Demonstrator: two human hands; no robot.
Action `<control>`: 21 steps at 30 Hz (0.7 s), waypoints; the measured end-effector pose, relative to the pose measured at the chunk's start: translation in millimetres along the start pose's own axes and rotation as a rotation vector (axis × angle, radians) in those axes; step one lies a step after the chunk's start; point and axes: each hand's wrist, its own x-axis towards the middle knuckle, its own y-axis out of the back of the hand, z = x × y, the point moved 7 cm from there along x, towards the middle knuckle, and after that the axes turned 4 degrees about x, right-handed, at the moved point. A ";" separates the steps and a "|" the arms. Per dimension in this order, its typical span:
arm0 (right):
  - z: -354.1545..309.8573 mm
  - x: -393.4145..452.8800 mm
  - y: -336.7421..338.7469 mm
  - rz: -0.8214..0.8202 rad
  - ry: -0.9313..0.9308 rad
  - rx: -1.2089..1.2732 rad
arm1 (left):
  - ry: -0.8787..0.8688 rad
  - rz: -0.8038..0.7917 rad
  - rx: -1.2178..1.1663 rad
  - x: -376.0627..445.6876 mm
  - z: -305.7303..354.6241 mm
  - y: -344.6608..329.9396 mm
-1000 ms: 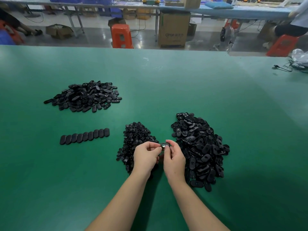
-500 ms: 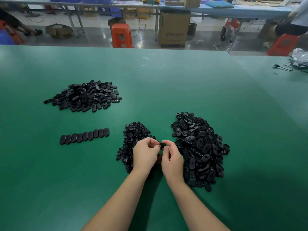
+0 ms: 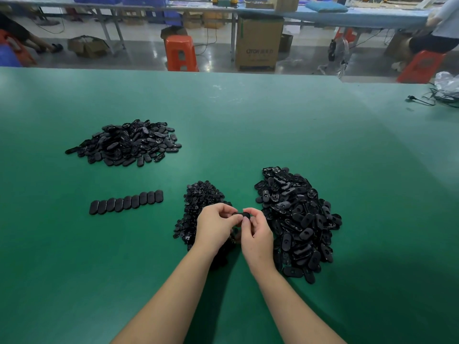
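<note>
Pinching away, both hands are on 1 small black oval piece [image 3: 241,215], held just above the bench [image 3: 248,120] in the gap between the 2 near piles. Left hand [image 3: 214,227] has its fingers curled round the piece's left end, and right hand [image 3: 257,234] grips the right end with thumb and forefinger, so both are closed on it.

What's changed: 1 s ago a pale glint showed between the fingertips, prob. a small insert. Now that's gone and the piece reads as a plain dark oval lying sideways across the thumbs. The hands have barely shifted, only squeezed in tighter.

My read is that the 2 parts have gone together or are v. close, though I can't see the joint itself.

Supplies look untouched vs. a moment ago:
- small-parts pile [image 3: 201,197], under and beyond the left hand
- big pile of oval shells [image 3: 298,219], just right of the right hand
- row of finished ovals [image 3: 126,202], to the left, same length as before
- far-left pile [image 3: 126,142], well apart

Next up, I'd guess, is a final press, then over to the row's right end.
</note>
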 end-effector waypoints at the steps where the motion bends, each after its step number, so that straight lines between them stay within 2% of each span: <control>1: -0.4 -0.1 0.0 0.002 0.006 0.004 | 0.006 -0.006 -0.026 -0.1 -0.3 -0.6; 10: 1.4 0.3 0.8 0.028 -0.012 0.032 | 0.038 -0.053 -0.134 -3.8 0.7 -5.7; 21: 4.1 1.3 0.9 0.030 -0.015 0.022 | -0.036 0.010 0.050 -5.6 4.0 -4.0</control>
